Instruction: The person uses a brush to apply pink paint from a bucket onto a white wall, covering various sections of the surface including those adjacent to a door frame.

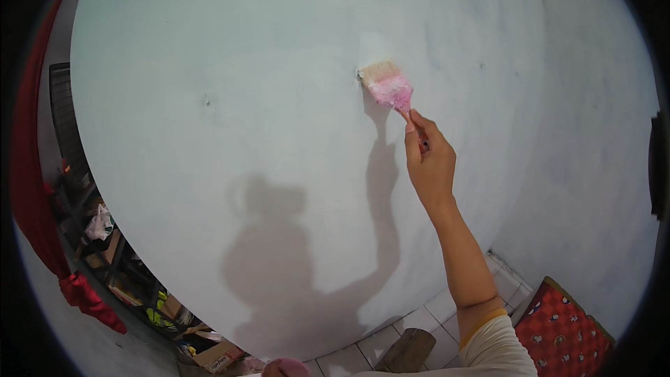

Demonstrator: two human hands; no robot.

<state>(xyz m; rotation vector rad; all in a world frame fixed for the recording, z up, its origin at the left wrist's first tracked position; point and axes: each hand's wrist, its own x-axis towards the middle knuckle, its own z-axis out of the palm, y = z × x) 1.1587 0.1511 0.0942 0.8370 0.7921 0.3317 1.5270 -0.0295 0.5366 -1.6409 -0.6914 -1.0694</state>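
Note:
My right hand (431, 160) is closed around the handle of a paintbrush (392, 91), arm stretched up toward the pale blue-white wall (279, 63). Pale bristles top the brush, and its ferrule is smeared pink and white. The bristles lie at the wall beside a small damaged spot (360, 75) with something whitish in it. A lighter patch of wall shows just above them. At the lower edge, a pink rounded thing (293, 367) is cut off by the frame. A skin-toned patch beside it may be my left hand, but its fingers cannot be made out.
A wall corner runs down on the right. Below stand a red patterned cushion-like item (562, 331) and a brown block (408, 350) on white floor tiles (342, 363). Past the wall's left edge are a red curtain (35, 188) and cluttered dark shelves with an open cardboard box (218, 355).

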